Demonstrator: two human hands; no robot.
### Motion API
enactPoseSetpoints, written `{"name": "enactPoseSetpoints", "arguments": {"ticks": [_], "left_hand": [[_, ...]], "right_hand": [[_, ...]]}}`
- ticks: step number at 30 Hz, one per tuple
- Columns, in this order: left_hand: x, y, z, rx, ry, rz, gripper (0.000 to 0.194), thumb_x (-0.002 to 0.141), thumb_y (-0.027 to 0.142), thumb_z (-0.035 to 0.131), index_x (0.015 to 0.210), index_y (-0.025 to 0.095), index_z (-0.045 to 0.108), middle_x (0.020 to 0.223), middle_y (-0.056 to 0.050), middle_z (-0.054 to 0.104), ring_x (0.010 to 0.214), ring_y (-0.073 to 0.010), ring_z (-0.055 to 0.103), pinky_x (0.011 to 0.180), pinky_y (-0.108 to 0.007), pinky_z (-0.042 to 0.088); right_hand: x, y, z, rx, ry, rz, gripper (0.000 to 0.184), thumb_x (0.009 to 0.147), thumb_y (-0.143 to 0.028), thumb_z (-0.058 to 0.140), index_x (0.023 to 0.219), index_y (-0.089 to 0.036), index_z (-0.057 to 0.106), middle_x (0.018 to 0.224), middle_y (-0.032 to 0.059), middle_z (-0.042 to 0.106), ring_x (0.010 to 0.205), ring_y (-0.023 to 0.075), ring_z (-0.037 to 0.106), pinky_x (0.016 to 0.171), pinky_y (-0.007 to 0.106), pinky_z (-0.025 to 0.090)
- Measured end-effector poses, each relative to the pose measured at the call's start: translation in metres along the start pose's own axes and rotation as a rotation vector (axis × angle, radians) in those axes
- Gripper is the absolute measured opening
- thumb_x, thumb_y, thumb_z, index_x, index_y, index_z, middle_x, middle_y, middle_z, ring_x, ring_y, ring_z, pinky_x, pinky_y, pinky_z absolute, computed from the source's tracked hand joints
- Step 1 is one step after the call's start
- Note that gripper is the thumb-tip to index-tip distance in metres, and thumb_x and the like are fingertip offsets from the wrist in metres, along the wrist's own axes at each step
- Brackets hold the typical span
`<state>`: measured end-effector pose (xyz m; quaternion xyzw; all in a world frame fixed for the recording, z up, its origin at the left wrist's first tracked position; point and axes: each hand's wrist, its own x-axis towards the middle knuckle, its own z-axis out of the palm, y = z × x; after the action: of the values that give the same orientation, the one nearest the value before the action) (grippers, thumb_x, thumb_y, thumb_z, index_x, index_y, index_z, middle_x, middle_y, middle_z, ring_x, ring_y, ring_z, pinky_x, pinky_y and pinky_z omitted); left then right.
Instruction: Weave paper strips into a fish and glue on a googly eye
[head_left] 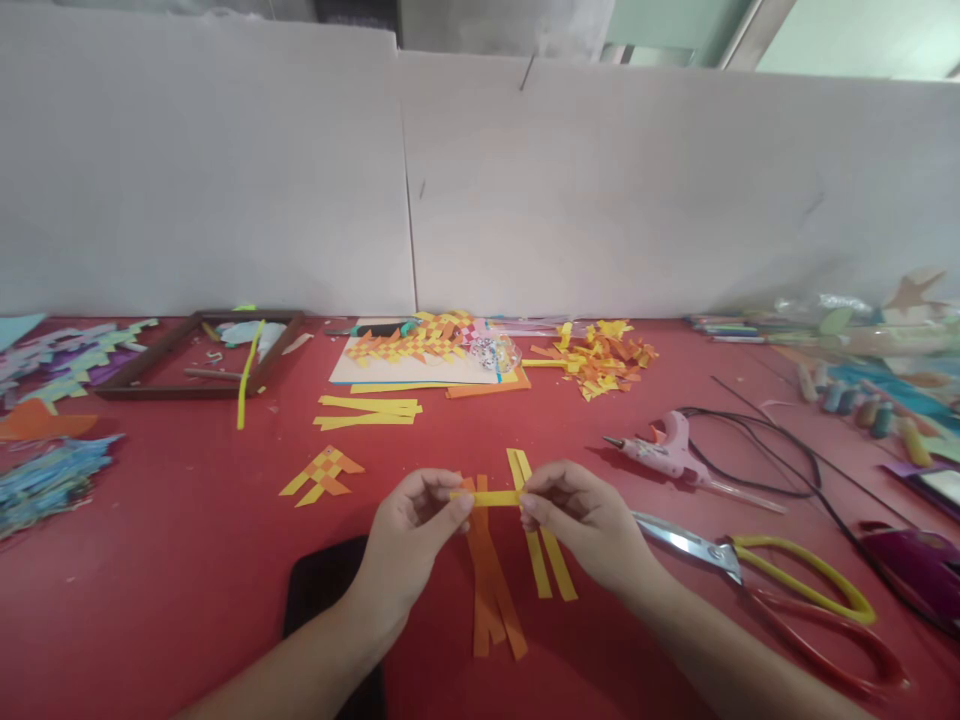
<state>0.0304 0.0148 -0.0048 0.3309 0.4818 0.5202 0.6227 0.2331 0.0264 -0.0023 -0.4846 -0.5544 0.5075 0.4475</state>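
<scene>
A short yellow paper strip (496, 498) is stretched level between my two hands, a little above the table. My left hand (420, 520) pinches its left end between thumb and fingertips. At the other end, my right hand (574, 515) grips it the same way. Below lie several orange paper strips (491, 590), partly covered by the held strip. Two longer yellow strips (551, 565) lie at a slant by my right fingers. To the left rests a woven orange and yellow paper fish (324, 474).
Scissors (724, 555) and a pink glue gun (664, 455) with its cord lie at right. A dark phone-like object (319, 580) is under my left forearm. Farther back are yellow strips (371, 412), paper scraps (611, 360), a white board (416, 372) and a brown frame (112, 385).
</scene>
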Motion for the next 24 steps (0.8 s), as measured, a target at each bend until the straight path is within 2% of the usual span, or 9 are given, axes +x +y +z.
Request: {"name": "enactPoseSetpoints", "arguments": {"ticks": [11, 17, 21, 24], "left_hand": [[-0.0005, -0.0020, 0.0007, 0.030, -0.042, 0.025, 0.035, 0.066, 0.040, 0.087, 0.083, 0.018, 0.065, 0.076, 0.002, 0.060, 0.071, -0.0101, 0.058, 0.066, -0.022, 0.055], [-0.0004, -0.0037, 0.0010, 0.036, -0.050, 0.046, 0.032, 0.069, 0.039, 0.085, 0.082, 0.019, 0.065, 0.080, 0.002, 0.058, 0.073, -0.0106, 0.057, 0.068, -0.024, 0.056], [0.0020, -0.0042, 0.0002, -0.033, -0.031, 0.002, 0.032, 0.068, 0.038, 0.085, 0.082, 0.019, 0.064, 0.081, 0.003, 0.056, 0.074, -0.0098, 0.056, 0.073, -0.025, 0.057], [0.0031, -0.0032, -0.0026, 0.018, -0.059, -0.005, 0.030, 0.072, 0.038, 0.082, 0.085, 0.019, 0.063, 0.082, 0.002, 0.056, 0.075, -0.0104, 0.057, 0.074, -0.027, 0.056]], "right_hand": [[-0.0018, -0.0030, -0.0014, 0.022, -0.076, -0.048, 0.019, 0.083, -0.037, 0.070, 0.080, -0.019, 0.063, 0.068, -0.0018, 0.059, 0.060, 0.0109, 0.062, 0.062, 0.024, 0.053], [0.0012, 0.0027, -0.0012, -0.042, -0.015, -0.031, 0.023, 0.081, -0.039, 0.071, 0.090, -0.020, 0.061, 0.074, -0.0015, 0.059, 0.060, 0.0107, 0.061, 0.060, 0.024, 0.052], [0.0036, 0.0034, -0.0039, -0.072, -0.020, -0.034, 0.025, 0.081, -0.041, 0.069, 0.088, -0.020, 0.059, 0.073, -0.0012, 0.059, 0.059, 0.0110, 0.059, 0.059, 0.025, 0.051], [0.0051, 0.0028, -0.0070, -0.113, 0.011, -0.070, 0.024, 0.081, -0.042, 0.068, 0.087, -0.020, 0.059, 0.072, -0.0016, 0.057, 0.060, 0.0111, 0.058, 0.059, 0.025, 0.051]]}}
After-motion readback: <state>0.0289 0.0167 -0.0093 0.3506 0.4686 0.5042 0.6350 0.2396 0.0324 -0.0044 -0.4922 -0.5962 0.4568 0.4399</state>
